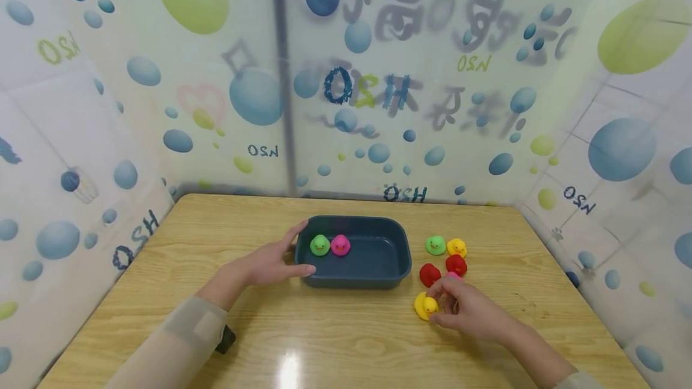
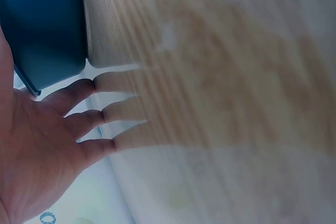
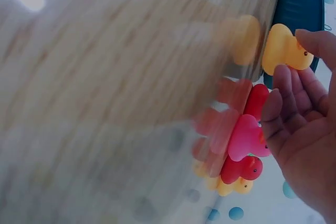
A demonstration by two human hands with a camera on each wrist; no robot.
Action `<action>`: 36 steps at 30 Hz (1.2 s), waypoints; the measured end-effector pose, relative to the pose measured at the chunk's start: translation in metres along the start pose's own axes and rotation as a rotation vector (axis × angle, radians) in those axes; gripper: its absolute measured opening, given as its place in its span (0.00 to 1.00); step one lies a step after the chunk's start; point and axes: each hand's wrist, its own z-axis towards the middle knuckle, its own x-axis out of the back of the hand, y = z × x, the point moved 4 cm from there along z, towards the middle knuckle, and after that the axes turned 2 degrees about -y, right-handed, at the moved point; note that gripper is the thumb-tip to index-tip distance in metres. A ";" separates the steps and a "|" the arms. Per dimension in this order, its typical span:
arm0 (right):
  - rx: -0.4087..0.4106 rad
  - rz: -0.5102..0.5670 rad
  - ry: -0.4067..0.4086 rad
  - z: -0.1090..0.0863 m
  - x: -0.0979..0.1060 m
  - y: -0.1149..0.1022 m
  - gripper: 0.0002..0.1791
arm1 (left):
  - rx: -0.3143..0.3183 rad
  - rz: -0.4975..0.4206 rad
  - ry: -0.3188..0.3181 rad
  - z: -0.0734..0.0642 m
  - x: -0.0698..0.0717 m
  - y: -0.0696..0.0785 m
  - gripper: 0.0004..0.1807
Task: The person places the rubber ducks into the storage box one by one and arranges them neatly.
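Observation:
In the head view my left hand (image 1: 270,262) rests at the left end of a dark blue plastic tray (image 1: 354,281). Its thumb lies over the front left corner; in the left wrist view the other fingers (image 2: 79,121) are straight and spread beside the tray's wall. Inside the tray sit a green rubber duck (image 1: 319,245) and a pink rubber duck (image 1: 340,245), side by side. To the right, my right hand (image 1: 469,312) pinches a yellow rubber duck (image 3: 278,51) by its head, between thumb and fingertips.
Beyond my right hand stand more ducks: green (image 1: 435,245), yellow (image 1: 456,248), two red (image 1: 430,275) and a pink one (image 3: 244,137) partly hidden in the head view. A small black object (image 1: 225,340) lies by my left sleeve. Patterned panels (image 1: 346,161) border the wooden table (image 1: 335,329).

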 end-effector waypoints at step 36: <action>0.199 -0.027 0.277 0.046 0.020 -0.057 0.18 | 0.006 -0.005 -0.003 0.001 -0.001 -0.002 0.63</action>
